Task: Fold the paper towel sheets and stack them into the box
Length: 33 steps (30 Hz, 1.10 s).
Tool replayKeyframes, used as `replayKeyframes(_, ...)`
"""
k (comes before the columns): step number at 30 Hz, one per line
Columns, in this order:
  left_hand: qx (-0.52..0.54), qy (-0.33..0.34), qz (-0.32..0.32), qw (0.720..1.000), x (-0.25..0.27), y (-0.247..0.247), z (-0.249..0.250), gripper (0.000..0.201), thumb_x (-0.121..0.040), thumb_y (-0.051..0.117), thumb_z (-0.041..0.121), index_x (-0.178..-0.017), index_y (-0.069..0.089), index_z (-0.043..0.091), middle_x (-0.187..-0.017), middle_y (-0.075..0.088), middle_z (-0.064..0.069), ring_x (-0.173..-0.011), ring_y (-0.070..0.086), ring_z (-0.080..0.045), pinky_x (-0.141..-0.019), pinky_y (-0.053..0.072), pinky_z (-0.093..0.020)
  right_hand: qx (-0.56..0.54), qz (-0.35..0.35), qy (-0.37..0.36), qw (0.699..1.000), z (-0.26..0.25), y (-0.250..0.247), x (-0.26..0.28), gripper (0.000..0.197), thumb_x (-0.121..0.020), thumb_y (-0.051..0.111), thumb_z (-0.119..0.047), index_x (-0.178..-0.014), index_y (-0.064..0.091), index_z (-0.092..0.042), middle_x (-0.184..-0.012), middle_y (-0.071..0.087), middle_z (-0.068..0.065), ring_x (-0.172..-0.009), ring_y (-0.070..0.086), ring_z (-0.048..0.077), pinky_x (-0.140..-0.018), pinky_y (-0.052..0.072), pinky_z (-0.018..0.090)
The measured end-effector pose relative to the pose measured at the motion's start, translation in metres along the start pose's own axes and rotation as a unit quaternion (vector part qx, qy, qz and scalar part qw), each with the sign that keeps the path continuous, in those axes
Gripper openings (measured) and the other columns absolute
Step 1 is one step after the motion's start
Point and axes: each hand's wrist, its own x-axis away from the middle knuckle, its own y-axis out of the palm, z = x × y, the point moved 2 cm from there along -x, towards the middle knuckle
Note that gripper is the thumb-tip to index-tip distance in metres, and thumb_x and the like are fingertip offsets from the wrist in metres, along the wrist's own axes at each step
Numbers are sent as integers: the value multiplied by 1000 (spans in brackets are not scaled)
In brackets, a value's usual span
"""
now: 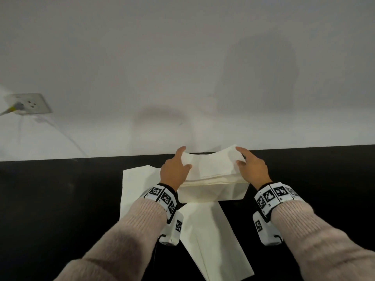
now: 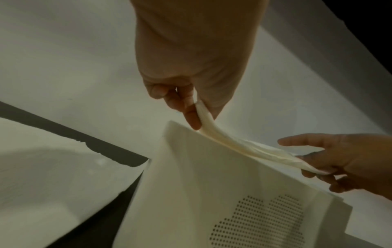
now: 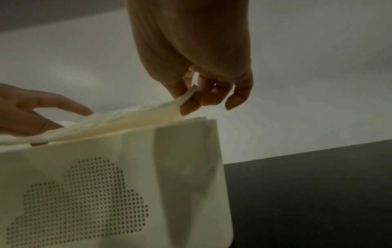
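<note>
My left hand (image 1: 175, 171) and right hand (image 1: 254, 168) each pinch one end of a folded paper towel (image 1: 211, 163) sagging just above the full white box (image 1: 211, 192), so light and limp that I judge end-holds keep it flat.

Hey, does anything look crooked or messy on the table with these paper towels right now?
Slightly. The loose sheet nearest the person lies skewed on the black table, one corner under the box. The folded sheet both hands hold sags in the middle. No tears or spills visible.
</note>
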Motion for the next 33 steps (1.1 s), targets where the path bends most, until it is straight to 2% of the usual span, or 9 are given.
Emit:
replayKeyframes(5, -167, 29, 6, 985, -7, 10, -6, 29, -96, 46, 34, -120, 59, 24, -108, 67, -3, -111, 49, -21, -92, 36, -31, 134, -21, 9, 991, 8, 13, -3, 38, -97, 39, -24, -133, 49, -33, -120, 61, 7, -113, 50, 26, -97, 34, 40)
replayKeyframes(10, -253, 44, -11, 966, -7, 19, -8, 30, -97, 41, 28, -116, 63, 27, -108, 61, -2, -108, 43, -22, -87, 36, -27, 223, -45, 14, 974, 5, 17, -2, 33, -97, 39, -27, -122, 59, -33, -121, 59, 4, -117, 44, 23, -99, 33, 39)
replayKeyframes(15, -201, 47, -20, 978, -4, 7, -6, 40, -88, 50, 13, -125, 57, 27, -122, 46, -4, -114, 34, -24, -90, 30, -23, 139, 16, -15, 990, 6, 10, 2, 38, -87, 57, -15, -123, 61, -22, -124, 54, 8, -115, 42, 26, -96, 36, 33)
replayKeyframes(18, -110, 29, 59, 992, 11, -4, -7, 42, -84, 58, 19, -126, 54, 22, -123, 47, -5, -115, 33, -25, -92, 29, -22, 59, 95, -36, 993, 4, 2, 19, 37, -86, 60, -12, -122, 61, -16, -122, 55, 9, -113, 44, 24, -92, 37, 28)
replayKeyframes(20, -13, -3, 137, 990, 28, -8, -10, 37, -83, 61, 19, -120, 56, 17, -117, 50, -6, -113, 36, -25, -83, 24, -16, 6, 119, -38, 992, 3, 4, 35, 34, -86, 60, -9, -120, 61, -14, -112, 56, 7, -108, 47, 21, -85, 38, 25)
replayKeyframes(22, 71, -49, 156, 984, 47, -3, -12, 32, -82, 61, 17, -114, 56, 13, -113, 52, -7, -111, 41, -23, -78, 20, -14, -25, 105, -43, 993, 3, 14, 55, 32, -86, 60, -7, -117, 62, -13, -101, 52, 1, -101, 51, 18, -81, 40, 22)
replayKeyframes(26, 187, -180, 77, 963, 94, 35, -23, 32, -78, 62, 21, -108, 56, 11, -110, 57, -9, -109, 52, -26, -94, 44, -33, -13, 33, -39, 999, 9, 44, 88, 30, -84, 60, -9, -114, 63, -12, -97, 53, 1, -99, 57, 22, -84, 44, 26)
replayKeyframes(30, 135, -292, -6, 947, 134, 57, -29, 51, -79, 64, 26, -124, 47, 11, -129, 42, -13, -123, 38, -32, -96, 40, -35, 56, -117, 80, 988, 20, 74, 106, 46, -83, 62, -22, -127, 50, -12, -123, 51, 12, -114, 52, 28, -91, 44, 31)
replayKeyframes(33, 150, -354, -58, 922, 148, 64, -33, 64, -78, 66, 26, -130, 35, 4, -136, 32, -19, -123, 37, -35, -96, 40, -38, 52, -176, 148, 972, 26, 87, 114, 46, -79, 65, -28, -117, 49, -7, -119, 53, 14, -107, 55, 29, -84, 49, 32)
